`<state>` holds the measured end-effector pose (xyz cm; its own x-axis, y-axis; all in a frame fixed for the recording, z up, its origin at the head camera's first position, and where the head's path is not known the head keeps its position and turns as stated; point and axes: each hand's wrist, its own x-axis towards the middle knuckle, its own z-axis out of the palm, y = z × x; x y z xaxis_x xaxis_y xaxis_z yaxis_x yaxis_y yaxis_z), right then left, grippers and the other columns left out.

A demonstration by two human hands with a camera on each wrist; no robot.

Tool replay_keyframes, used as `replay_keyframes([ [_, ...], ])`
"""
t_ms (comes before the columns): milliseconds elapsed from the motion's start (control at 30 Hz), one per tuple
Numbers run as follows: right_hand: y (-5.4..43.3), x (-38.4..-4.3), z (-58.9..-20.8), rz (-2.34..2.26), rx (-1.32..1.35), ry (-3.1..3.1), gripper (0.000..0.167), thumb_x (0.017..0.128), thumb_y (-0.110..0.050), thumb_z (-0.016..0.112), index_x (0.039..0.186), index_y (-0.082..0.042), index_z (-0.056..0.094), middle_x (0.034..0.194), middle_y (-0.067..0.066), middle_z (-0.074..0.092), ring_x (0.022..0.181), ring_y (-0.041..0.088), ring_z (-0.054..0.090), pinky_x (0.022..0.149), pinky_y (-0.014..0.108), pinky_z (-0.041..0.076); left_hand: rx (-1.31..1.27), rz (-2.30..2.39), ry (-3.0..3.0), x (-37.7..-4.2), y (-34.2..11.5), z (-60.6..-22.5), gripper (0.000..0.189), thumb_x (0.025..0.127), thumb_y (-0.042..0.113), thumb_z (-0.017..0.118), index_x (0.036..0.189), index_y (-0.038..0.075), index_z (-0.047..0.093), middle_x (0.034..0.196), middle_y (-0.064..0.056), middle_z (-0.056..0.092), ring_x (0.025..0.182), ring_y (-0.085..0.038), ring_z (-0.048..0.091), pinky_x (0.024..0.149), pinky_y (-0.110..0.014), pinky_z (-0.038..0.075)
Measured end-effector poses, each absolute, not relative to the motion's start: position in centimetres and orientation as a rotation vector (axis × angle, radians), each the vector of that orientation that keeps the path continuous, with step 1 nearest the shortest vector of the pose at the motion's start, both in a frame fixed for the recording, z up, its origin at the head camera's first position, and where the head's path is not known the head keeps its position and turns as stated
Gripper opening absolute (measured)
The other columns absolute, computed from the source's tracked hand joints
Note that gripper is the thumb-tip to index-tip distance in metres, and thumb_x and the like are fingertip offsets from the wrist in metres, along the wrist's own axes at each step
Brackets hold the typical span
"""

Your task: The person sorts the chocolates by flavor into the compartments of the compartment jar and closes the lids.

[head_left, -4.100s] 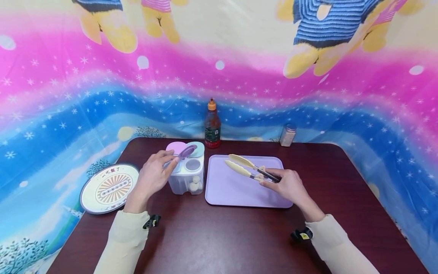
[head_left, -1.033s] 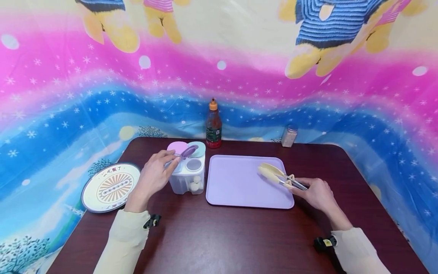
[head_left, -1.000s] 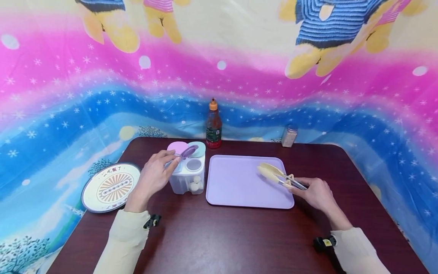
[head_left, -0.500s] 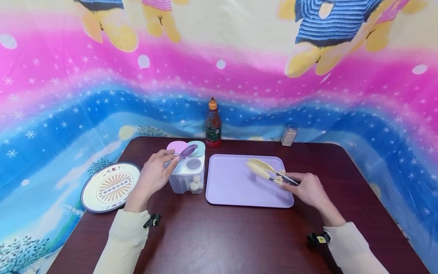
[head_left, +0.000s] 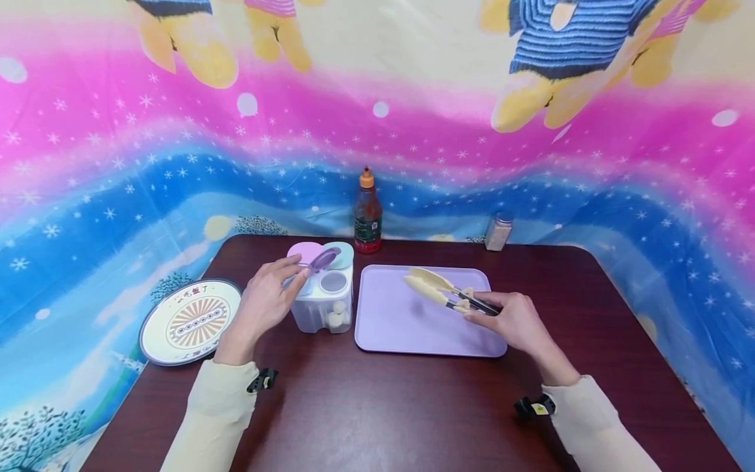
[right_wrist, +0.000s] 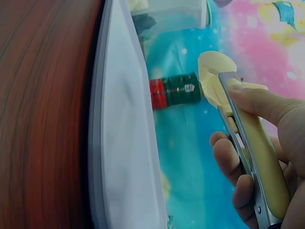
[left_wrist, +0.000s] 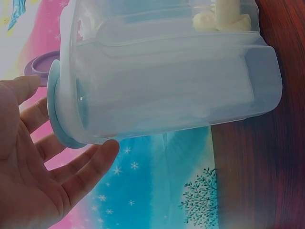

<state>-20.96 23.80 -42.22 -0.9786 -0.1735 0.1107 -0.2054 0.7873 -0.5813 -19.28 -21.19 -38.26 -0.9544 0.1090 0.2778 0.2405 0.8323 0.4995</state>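
Observation:
My left hand [head_left: 263, 303] is at a clear storage box [head_left: 309, 313] with several round coloured lids, its thumb and index finger pinching the raised purple lid [head_left: 324, 260]. Under that lid a round opening [head_left: 333, 282] shows. Pale round pieces [head_left: 336, 316] lie inside the box's front right compartment. In the left wrist view, other fingers spread beside the light blue lid [left_wrist: 56, 107]. My right hand [head_left: 519, 319] grips food tongs [head_left: 433, 286] by the handles, above the lilac tray [head_left: 377, 334]. The cream tong heads point left, slightly apart, with nothing seen between them.
A decorated plate [head_left: 191, 321] lies at the table's left edge. Behind the tray stand a sauce bottle [head_left: 368, 219] with an orange cap and a small spice jar [head_left: 498, 233]. A patterned cloth [head_left: 377, 151] hangs close behind the dark table [head_left: 377, 406].
Over the last second the right hand has carried the tongs leftward over the tray, from its right edge, after an earlier shift right. The left hand and purple lid have stayed put.

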Motion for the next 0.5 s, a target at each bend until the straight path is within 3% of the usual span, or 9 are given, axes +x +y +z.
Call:
replay_keyframes([
  [500, 19.4, -20.7, -41.4, 1.110, 0.424, -2.843, 0.051, 0.077, -0.042, 0.085, 0.123, -0.023, 0.073, 0.104, 0.002, 0.077, 0.079, 0.016, 0.056, 0.056, 0.024, 0.047, -0.269, -0.790, -2.782, -19.2, -21.2, -38.2, 0.055, 0.105, 0.049, 0.043, 0.127, 0.006, 0.068, 0.151, -0.010, 0.051, 0.140, -0.038, 0.043, 0.112, -0.058, 0.036],
])
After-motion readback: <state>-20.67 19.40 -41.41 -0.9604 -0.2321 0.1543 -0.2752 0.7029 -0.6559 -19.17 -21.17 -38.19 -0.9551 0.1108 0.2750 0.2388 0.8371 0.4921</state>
